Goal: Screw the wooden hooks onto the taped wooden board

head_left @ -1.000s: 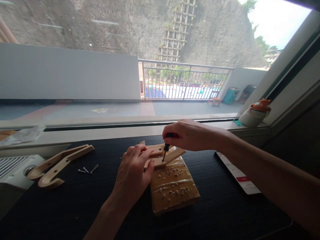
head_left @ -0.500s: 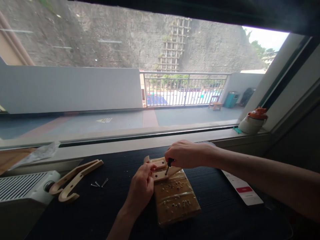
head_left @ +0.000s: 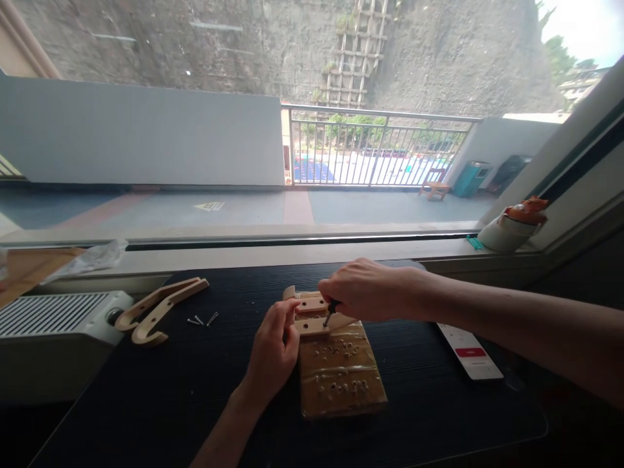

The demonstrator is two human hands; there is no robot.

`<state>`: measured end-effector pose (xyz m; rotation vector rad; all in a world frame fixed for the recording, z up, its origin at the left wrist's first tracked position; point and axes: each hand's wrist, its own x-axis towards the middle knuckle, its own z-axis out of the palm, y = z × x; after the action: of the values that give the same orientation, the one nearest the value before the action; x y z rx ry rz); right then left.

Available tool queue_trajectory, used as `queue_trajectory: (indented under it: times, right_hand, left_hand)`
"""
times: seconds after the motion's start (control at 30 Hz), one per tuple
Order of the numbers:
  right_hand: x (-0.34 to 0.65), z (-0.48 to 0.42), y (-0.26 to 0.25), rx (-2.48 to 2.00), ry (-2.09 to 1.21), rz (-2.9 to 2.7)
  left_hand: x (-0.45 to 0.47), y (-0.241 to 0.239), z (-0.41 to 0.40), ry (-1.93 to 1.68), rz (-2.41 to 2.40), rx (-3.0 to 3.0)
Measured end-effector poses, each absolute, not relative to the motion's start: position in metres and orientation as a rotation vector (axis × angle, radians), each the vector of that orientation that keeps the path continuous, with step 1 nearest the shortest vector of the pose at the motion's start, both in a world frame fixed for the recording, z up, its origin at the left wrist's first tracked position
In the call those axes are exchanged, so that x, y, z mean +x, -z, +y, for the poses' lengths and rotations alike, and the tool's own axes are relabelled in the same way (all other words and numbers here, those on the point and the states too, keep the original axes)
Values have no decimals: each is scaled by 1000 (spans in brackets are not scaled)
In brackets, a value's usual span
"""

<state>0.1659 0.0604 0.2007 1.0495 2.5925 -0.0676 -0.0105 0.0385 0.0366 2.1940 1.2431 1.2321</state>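
Note:
My right hand (head_left: 363, 289) is closed round a small dark-handled screwdriver (head_left: 330, 312), whose tip points down onto a pale wooden piece (head_left: 312, 324) with holes. That piece lies with a second one (head_left: 311, 303) on the far end of a brown tape-wrapped block (head_left: 338, 377) dotted with small holes. My left hand (head_left: 272, 351) pinches the left end of the nearer wooden piece. All of it rests on a black table (head_left: 160, 403).
Two curved wooden hooks (head_left: 156, 309) and a few loose screws (head_left: 202, 320) lie at the left. A white heater (head_left: 53, 338) stands at the far left, a white card with a red mark (head_left: 468, 351) at the right. A white pot (head_left: 507, 231) sits on the windowsill.
The camera has tilted and shifted, so everything sits a little differently in frame. Both hands stay on the wooden piece and the screwdriver; my left fingers have curled from lying flat into a pinch.

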Motion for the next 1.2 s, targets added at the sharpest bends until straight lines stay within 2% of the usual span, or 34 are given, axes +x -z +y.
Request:
queue_trajectory:
  times: [0.17,0.4,0.6,0.83,1.2]
  right_hand:
    - [165,62,-198,1119,42,2574]
    - [162,58,-202,1125,-40,2572]
    - [158,56,-200,1032,-35,2589]
    - [161,60,-191,1208,-61,2525]
    - [156,60,-203,1034,-45,2568]
  left_hand:
    - [-15,-14,32,-1458,1357,2122]
    - [-22,1,36,-1538,1362,2153]
    - [-20,5,36,-1478,1367,2140]
    - [-18,5,34,-1432,1347,2115]
    - [-18,6,34,-1430,1327,2123]
